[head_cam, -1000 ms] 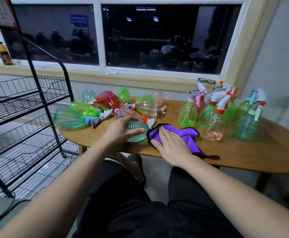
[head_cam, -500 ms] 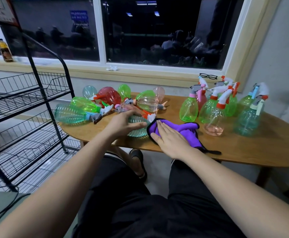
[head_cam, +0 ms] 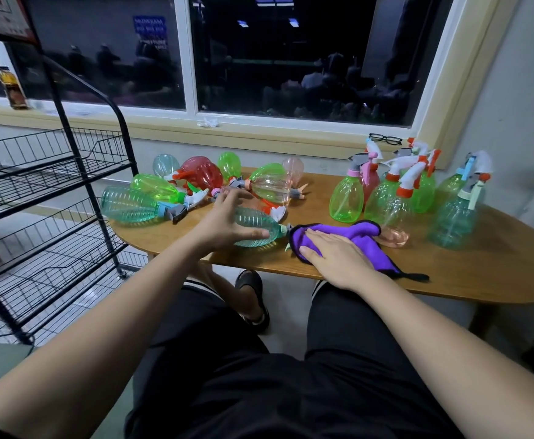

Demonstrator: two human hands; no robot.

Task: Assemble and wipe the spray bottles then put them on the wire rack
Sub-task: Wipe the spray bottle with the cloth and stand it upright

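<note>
A teal spray bottle lies on its side near the front edge of the wooden table, neck pointing right. My left hand grips its body, fingers over the top and thumb along the near side. Just right of the neck lies a purple cloth, and my right hand rests flat on it with straight fingers. The sprayer head of this bottle is hidden by the cloth.
Several more bottles lie in a heap behind my left hand. Several assembled bottles stand upright at the right. A black wire rack stands left of the table. Glasses lie on the window sill.
My left hand has slid left along the teal bottle, so more of its body and neck shows. My right hand stays flat on the purple cloth.
</note>
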